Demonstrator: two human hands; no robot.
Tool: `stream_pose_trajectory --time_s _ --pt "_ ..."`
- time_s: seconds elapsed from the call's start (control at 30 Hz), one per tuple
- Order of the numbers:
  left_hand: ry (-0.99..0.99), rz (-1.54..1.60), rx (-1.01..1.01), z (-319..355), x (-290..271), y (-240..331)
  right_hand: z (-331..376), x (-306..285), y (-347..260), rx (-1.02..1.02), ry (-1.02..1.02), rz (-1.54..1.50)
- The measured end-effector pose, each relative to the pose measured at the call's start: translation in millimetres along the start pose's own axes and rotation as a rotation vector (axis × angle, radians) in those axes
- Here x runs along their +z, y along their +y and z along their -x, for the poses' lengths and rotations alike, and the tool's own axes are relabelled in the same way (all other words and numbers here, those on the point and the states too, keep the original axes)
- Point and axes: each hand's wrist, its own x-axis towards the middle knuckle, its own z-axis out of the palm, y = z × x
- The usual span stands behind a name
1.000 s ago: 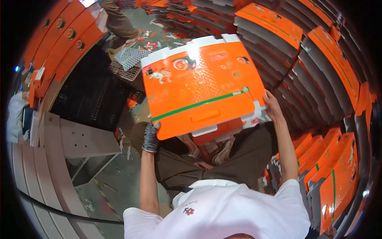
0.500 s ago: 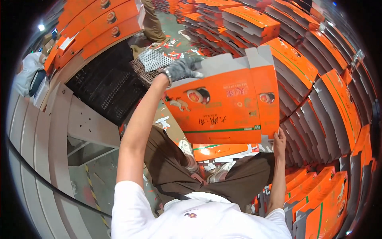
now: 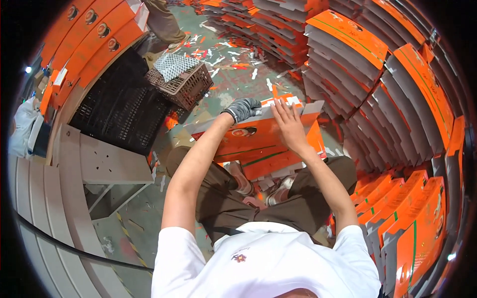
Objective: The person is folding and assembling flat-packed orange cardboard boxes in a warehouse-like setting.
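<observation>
An orange printed cardboard sheet [image 3: 258,142] with grey-white tabs along its far edge stands tilted between my knees. Curled over that far edge is my left hand [image 3: 243,110], in a grey glove, its fingers closed on the cardboard. My bare right hand [image 3: 292,128] lies against the sheet's right part, fingers stretched out and pointing away from me. Behind and below it more orange cardboard shows, low in front of my feet, partly hidden by the sheet and my arms.
Tall stacks of flat orange cardboard [image 3: 357,64] rise on the right, with more leaning sheets [image 3: 417,233] near my right elbow. A brown plastic crate [image 3: 191,92] with white mesh stands ahead left, beside a grey bench [image 3: 117,159]. Scraps litter the floor; another person's leg [image 3: 164,22] shows far off.
The sheet has come down from its raised position and tipped between my knees. My right hand has left its lower right corner and now lies flat on it; my left still holds the far edge.
</observation>
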Motion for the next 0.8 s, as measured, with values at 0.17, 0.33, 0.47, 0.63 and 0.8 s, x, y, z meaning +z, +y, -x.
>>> stream_pose_trajectory --time_s 0.17,0.33,0.47,0.63,0.8 --pt "-0.111 0.041 0.005 1 -12 -17 14 1 -5 -0.09 0.177 -0.059" --pt "-0.499 -0.398 0.141 -34 -3 57 -9 16 -12 -0.12 0.04 -0.083" --pt "-0.368 -0.373 0.121 -42 -7 33 4 15 1 -0.04 -0.064 -0.078" --pt "-0.353 -0.341 -0.031 -21 -55 18 19 -50 67 -0.055 -0.044 -0.101" --pt "-0.278 -0.186 -0.011 -3 -29 27 7 -46 101 -0.183 -0.108 -0.139"
